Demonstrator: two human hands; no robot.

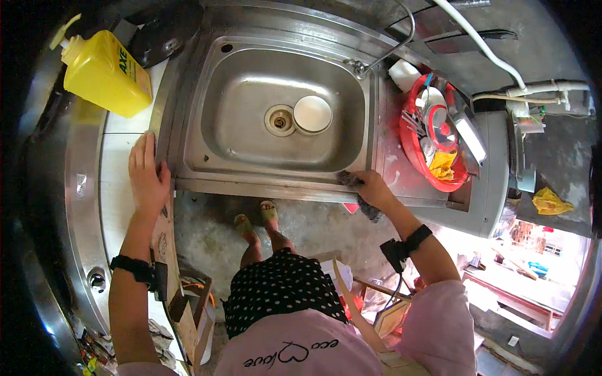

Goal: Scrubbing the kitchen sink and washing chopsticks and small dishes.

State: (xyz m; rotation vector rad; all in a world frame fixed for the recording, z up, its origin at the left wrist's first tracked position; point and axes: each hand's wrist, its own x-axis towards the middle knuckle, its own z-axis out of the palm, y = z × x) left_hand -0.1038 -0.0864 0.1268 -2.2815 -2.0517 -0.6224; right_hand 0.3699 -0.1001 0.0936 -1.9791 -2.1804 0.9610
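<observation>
My right hand (pixel 375 190) grips a dark grey cloth or scouring pad (pixel 350 178) at the front right rim of the steel sink (pixel 282 175). Part of the grey thing hangs below my fingers, over the counter's front edge. My left hand (pixel 149 176) rests on the white tiled surface left of the sink, fingers stretched, with nothing held. Inside the basin a white bowl (pixel 312 114) sits just right of the drain (pixel 280 121). A tap (pixel 360 69) stands at the back right corner of the sink.
A yellow AXE pump bottle (pixel 108 75) stands at the back left, beside a dark round pan (pixel 162 40). Right of the sink is a red basin (pixel 408 145) full of dishes and utensils, with a white container (pixel 403 75) behind it. A wooden board (pixel 164 235) edges the left surface.
</observation>
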